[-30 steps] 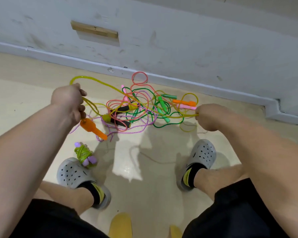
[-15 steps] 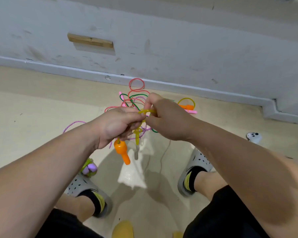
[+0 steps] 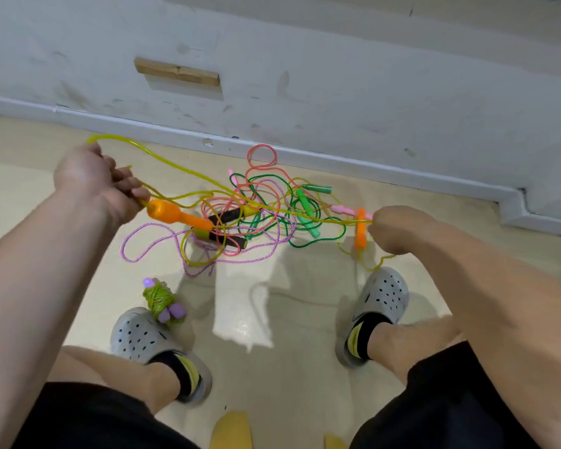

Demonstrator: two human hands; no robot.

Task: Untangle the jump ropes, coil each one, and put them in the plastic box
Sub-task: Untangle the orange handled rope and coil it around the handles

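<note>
Jump ropes lie tangled on the floor at centre frame — pink, green, purple. At mid-left, the left hand grips a yellow rope above its orange handle; at mid-right, the right hand clenches the same rope — taut between them. A coiled green rope rests by the left shoe.

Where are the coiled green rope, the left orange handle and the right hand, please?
coiled green rope point(image 3: 159, 298): head view, middle of the wound bundle.
left orange handle point(image 3: 165, 211): head view, its thick end.
right hand point(image 3: 399, 230): head view, back of the hand.
</note>
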